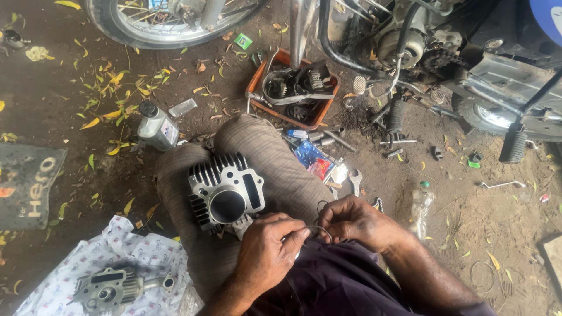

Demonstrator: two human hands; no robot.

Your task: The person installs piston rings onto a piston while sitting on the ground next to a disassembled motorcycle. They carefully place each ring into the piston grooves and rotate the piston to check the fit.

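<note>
Thin ring (pixel 319 229) pinched between left hand (pixel 266 253) and right hand (pixel 354 221) fingers.

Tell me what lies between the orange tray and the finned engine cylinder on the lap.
In the head view, the person's knee in striped trousers lies between the orange tray and the finned cylinder.

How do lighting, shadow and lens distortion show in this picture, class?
Head view: soft, even daylight without hard shadows; the dirt ground is dim at upper left; faint glare on the finned engine cylinder; wide-angle bending curves the wheel at the edge; left hand and right hand look sharp.
</note>
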